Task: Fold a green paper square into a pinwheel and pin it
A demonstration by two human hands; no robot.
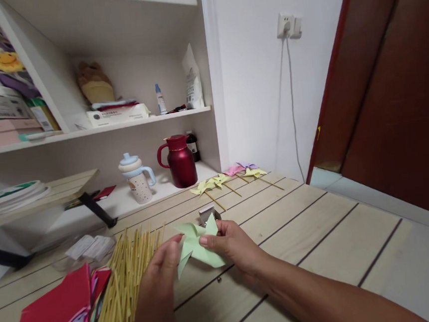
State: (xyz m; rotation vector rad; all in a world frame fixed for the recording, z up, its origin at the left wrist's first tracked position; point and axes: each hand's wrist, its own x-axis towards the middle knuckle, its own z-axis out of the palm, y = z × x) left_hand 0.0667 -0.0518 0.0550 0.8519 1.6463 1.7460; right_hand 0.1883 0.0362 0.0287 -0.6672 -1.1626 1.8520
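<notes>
Both hands hold a pale green folded paper pinwheel (195, 245) just above the wooden table (318, 232). My left hand (160, 276) pinches its left side with thumb and fingers. My right hand (231, 244) grips its right side, thumb pressed on the paper. A small grey metal object (207, 213) shows behind the paper near my right fingers; I cannot tell if it is held. A bundle of thin wooden sticks (125, 279) lies just left of my left hand.
A stack of red and pink paper sheets (58, 315) lies at the near left. Several finished pinwheels on sticks (231, 177) lie at the table's far edge. A dark red jug (179, 161) and a lidded cup (138, 177) stand on the low shelf behind.
</notes>
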